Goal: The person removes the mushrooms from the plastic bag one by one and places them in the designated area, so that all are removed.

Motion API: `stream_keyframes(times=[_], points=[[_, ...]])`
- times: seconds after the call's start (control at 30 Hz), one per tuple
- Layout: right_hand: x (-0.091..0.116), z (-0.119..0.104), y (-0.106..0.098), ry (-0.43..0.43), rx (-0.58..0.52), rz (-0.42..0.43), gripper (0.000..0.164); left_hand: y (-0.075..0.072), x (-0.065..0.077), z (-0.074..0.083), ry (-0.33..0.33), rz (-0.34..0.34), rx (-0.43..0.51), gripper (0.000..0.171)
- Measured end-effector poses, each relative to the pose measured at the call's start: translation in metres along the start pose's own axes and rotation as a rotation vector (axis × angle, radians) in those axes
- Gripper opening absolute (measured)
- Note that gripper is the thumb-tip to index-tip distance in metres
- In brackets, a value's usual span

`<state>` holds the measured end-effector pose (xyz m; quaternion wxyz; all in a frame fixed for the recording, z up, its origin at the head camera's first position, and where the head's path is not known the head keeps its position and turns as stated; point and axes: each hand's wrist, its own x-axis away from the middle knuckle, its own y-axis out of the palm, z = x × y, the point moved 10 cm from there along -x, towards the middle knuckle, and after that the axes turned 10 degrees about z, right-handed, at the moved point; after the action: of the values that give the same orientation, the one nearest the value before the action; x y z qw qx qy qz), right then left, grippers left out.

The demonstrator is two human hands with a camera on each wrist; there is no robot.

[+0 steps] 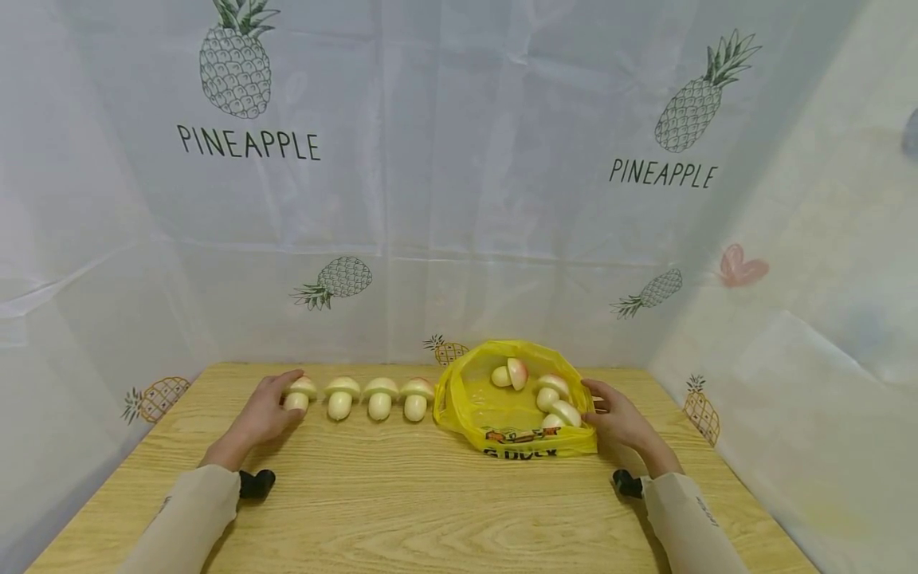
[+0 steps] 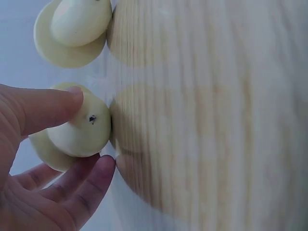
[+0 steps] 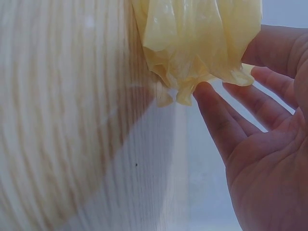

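At the left end of a row of toy mushrooms, my left hand (image 1: 268,409) holds the outermost mushroom (image 1: 297,396). In the left wrist view, the thumb lies on this pale mushroom's (image 2: 91,132) stem and the fingers curl beneath it. The neighbouring mushrooms (image 1: 343,396) lie to its right, caps away from me and stems toward me. A yellow plastic bag (image 1: 466,418) lies with its mouth spread, 3 mushrooms (image 1: 551,391) inside. My right hand (image 1: 618,414) touches the bag's right side with loosely extended fingers; in the right wrist view, crumpled plastic (image 3: 197,43) partly hides the thumb.
Everything rests on a wooden table (image 1: 402,510). White sheeting (image 1: 459,199) printed with pineapples hangs behind the table and along both sides. The bag's right side lies close to the table's far right corner.
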<state>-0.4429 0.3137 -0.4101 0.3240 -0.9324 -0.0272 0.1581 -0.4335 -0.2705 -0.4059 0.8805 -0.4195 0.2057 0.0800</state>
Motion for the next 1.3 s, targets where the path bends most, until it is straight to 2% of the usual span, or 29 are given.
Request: stream_keyframes(times=[0.1,0.2,0.33,0.63,1.0,1.2,1.3], points=[[0.004,-0.012,-0.001,0.001,-0.005,-0.012,0.066,0.002,-0.001,0.001,0.014,-0.004,0.002,0.067],[0.004,-0.014,-0.001,0.0,-0.003,-0.008,0.065,0.005,-0.002,0.0,0.014,-0.012,0.007,0.067],[0.0,0.003,0.0,-0.006,-0.004,0.006,0.067,0.006,-0.003,-0.001,0.002,-0.008,0.014,0.068],[-0.001,0.004,0.0,-0.011,-0.014,0.003,0.069,0.003,-0.001,0.0,-0.016,-0.012,0.026,0.07],[0.006,-0.024,-0.001,0.007,-0.022,-0.018,0.065,0.002,0.002,-0.004,-0.024,-0.034,0.047,0.074],[0.001,-0.005,-0.001,-0.004,-0.018,0.001,0.067,-0.002,0.006,-0.003,0.012,-0.022,0.016,0.075],[-0.001,0.004,0.0,-0.005,-0.022,0.003,0.068,-0.004,0.009,-0.002,0.014,-0.037,0.01,0.077]])
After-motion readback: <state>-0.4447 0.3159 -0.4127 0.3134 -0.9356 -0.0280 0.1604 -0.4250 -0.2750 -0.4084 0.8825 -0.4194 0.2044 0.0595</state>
